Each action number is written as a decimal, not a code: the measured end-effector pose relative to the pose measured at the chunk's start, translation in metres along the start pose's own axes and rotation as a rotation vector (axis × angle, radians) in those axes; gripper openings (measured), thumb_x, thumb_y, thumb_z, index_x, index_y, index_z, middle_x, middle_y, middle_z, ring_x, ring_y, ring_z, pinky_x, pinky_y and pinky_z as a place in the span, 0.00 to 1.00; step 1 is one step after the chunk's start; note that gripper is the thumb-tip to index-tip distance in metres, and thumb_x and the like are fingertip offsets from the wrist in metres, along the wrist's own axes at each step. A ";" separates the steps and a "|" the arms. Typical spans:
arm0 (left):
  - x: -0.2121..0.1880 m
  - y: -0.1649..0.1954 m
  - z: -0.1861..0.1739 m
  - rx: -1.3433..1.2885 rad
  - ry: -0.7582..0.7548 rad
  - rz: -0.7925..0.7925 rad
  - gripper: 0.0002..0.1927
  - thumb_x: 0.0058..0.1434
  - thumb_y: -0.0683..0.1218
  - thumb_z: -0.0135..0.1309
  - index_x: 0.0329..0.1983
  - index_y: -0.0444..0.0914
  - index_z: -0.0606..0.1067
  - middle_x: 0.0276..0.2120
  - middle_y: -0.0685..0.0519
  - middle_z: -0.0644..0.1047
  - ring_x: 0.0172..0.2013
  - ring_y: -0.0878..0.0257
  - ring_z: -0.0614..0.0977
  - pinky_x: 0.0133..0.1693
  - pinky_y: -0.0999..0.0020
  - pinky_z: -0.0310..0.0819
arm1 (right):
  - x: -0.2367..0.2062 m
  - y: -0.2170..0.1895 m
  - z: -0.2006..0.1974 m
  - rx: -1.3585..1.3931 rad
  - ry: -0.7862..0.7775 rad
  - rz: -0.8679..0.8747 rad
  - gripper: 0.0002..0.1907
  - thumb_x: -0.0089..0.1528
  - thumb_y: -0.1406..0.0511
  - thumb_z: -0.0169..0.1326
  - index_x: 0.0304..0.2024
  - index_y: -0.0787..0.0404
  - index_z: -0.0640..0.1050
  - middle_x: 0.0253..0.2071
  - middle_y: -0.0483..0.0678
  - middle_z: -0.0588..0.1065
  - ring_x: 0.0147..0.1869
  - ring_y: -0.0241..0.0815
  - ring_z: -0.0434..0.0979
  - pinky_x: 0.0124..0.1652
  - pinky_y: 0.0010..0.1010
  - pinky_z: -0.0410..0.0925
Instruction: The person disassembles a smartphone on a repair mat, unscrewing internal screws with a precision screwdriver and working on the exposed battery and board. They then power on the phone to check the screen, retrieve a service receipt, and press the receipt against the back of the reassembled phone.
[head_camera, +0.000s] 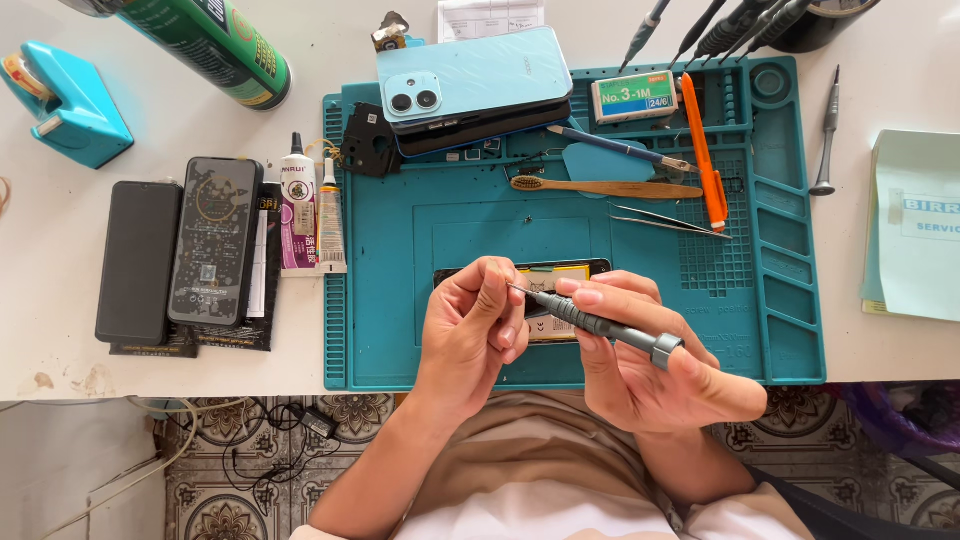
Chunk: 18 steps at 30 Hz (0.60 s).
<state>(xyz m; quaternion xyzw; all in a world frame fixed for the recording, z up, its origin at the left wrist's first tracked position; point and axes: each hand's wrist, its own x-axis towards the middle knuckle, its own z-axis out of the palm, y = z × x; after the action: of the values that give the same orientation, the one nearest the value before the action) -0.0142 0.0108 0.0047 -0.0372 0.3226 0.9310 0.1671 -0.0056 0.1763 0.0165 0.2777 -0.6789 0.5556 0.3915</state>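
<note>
A teal work mat (780, 300) covers the white table (60, 330), with an opened phone (560, 272) lying on it beneath the hands. The right hand (650, 370) grips a grey screwdriver (600, 325) above that phone. The left hand (470, 335) pinches its tip.

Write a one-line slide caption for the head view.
Right hand holds a grey screwdriver while left hand pinches its tip above an opened phone on a teal mat.
</note>
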 end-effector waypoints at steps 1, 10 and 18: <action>0.000 0.000 0.000 0.003 0.005 0.004 0.13 0.73 0.50 0.52 0.38 0.36 0.73 0.36 0.54 0.73 0.23 0.74 0.69 0.24 0.76 0.64 | 0.000 0.000 0.000 -0.004 0.001 0.002 0.31 0.65 0.78 0.54 0.58 0.52 0.52 0.48 0.67 0.75 0.47 0.60 0.86 0.49 0.56 0.80; -0.003 -0.002 0.000 0.036 0.057 0.029 0.13 0.73 0.50 0.52 0.39 0.35 0.73 0.34 0.55 0.73 0.22 0.74 0.69 0.23 0.76 0.65 | 0.003 -0.002 0.002 -0.032 -0.010 -0.009 0.28 0.65 0.77 0.54 0.56 0.55 0.53 0.47 0.67 0.75 0.46 0.61 0.86 0.49 0.57 0.80; -0.005 -0.003 0.000 0.030 0.066 0.023 0.13 0.73 0.50 0.52 0.38 0.35 0.73 0.34 0.54 0.73 0.22 0.73 0.70 0.22 0.75 0.65 | 0.002 -0.001 0.005 -0.025 -0.012 -0.035 0.30 0.64 0.77 0.54 0.58 0.54 0.52 0.46 0.67 0.75 0.44 0.59 0.86 0.48 0.57 0.80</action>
<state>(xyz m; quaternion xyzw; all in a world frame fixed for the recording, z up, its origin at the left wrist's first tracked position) -0.0089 0.0115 0.0041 -0.0617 0.3424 0.9261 0.1460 -0.0071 0.1718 0.0188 0.2883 -0.6831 0.5384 0.4006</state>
